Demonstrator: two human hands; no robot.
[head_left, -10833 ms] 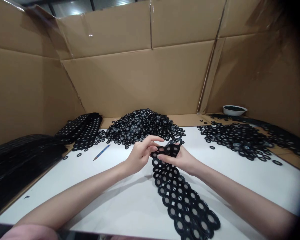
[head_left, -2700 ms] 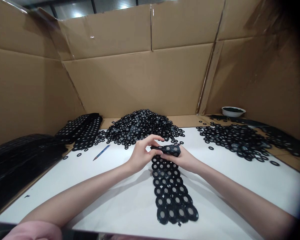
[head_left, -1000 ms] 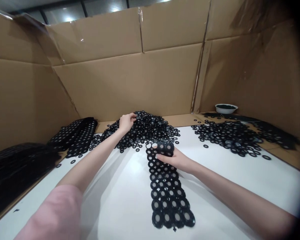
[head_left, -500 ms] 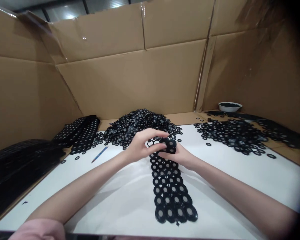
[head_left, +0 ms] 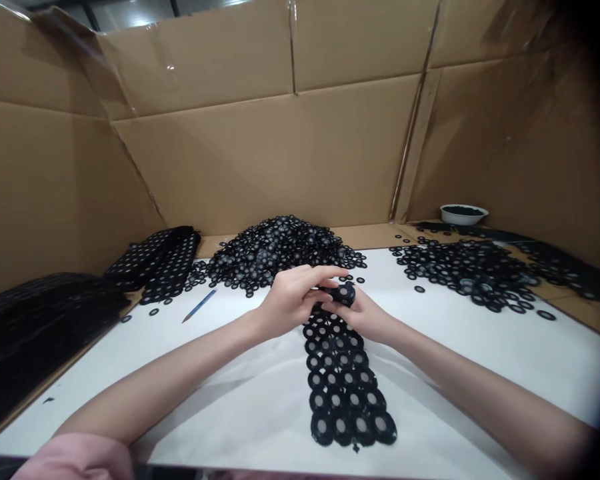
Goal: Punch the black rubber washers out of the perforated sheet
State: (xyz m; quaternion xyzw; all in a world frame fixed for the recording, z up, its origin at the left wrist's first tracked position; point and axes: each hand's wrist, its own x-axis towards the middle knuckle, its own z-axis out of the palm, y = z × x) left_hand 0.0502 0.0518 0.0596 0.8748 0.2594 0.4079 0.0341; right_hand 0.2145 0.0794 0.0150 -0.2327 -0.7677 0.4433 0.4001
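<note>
- Even, moderately bright light falls on your hands point(head_left: 325, 300), with a washed-out bright gap point(head_left: 130, 12) glowing far beyond them, above the cardboard walls point(head_left: 260, 153).
- Soft, faint shadows from your forearms lie on the white tabletop point(head_left: 215, 413) below your hands.
- Small glints mark the clear tape point(head_left: 170, 67) far ahead of your hands.
- The black ring strip point(head_left: 343, 393) stays fairly crisp just below your hands, its detail only slightly soft.
- Wide-angle distortion bends the walls at the frame edges, and a dark, blurred mass point(head_left: 590, 80) covers the upper right corner.
</note>
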